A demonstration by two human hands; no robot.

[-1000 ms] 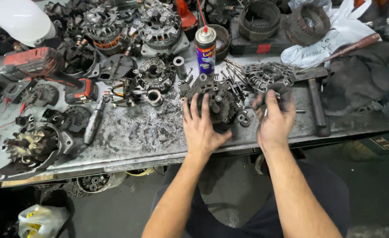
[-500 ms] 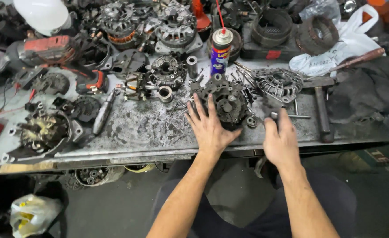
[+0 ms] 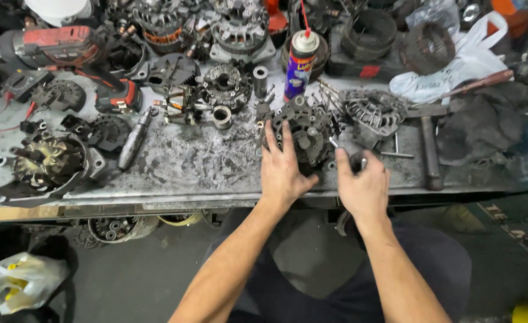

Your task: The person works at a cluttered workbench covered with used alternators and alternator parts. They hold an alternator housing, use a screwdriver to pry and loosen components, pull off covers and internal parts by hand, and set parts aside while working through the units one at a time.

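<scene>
We press our left hand [image 3: 282,170] flat, fingers spread, on the round metal part [image 3: 303,140] in the middle of the bench [image 3: 186,161]. Our right hand [image 3: 363,185], at its 4 o'clock, grips a small dark tool [image 3: 357,160]. We seem to be taking it apart; next that tool must meet it squarely.

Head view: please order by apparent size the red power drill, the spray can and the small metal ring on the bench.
1. Red power drill, clearly the largest.
2. Spray can, upright and slimmer.
3. Small metal ring, the smallest.
All three lie at a similar distance, so the order is safe.
</scene>
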